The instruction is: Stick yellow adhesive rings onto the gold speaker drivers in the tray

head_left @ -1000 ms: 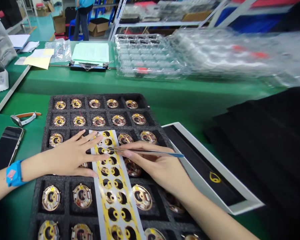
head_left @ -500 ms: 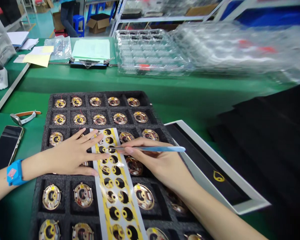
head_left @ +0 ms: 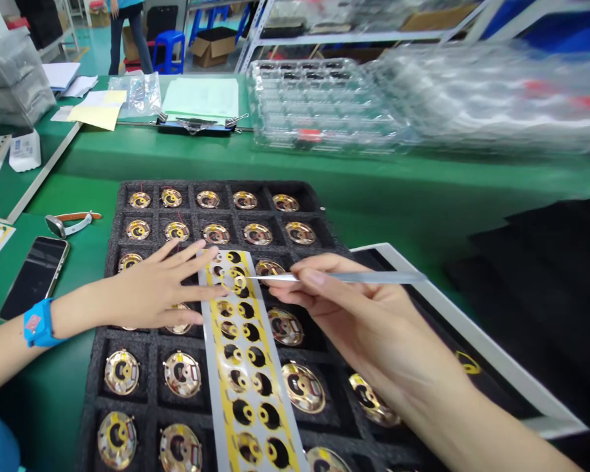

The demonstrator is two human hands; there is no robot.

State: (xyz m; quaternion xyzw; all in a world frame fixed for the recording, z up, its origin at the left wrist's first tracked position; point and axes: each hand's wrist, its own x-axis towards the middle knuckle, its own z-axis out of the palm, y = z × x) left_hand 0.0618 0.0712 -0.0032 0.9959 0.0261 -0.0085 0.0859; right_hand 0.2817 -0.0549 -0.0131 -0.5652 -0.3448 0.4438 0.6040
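Observation:
A black foam tray (head_left: 147,341) holds round gold-rimmed parts (head_left: 181,373) in its compartments. Over it lies a long grey-and-yellow sticker sheet (head_left: 255,393) with round cut-outs. My left hand (head_left: 147,288) is spread flat, its fingertips on the sheet's left edge near the top. In my right hand (head_left: 354,314), pinched between thumb and fingers, are metal tweezers (head_left: 373,277). Their tips point left over the upper part of the sheet, by a small yellow ring-shaped piece (head_left: 240,282); whether they grip it is unclear.
A phone (head_left: 34,278) and a watch (head_left: 61,225) lie left of the tray. A white-edged box (head_left: 560,419) and black sheets (head_left: 545,275) are on the right. Behind stand a clipboard (head_left: 199,105) and clear plastic trays (head_left: 319,105). A person (head_left: 128,33) stands far back.
The view has shifted, so the scene sits further right. My right hand has drawn back from the sheet and turned, and a yellow piece now shows at the tweezer tips. My left hand stays spread.

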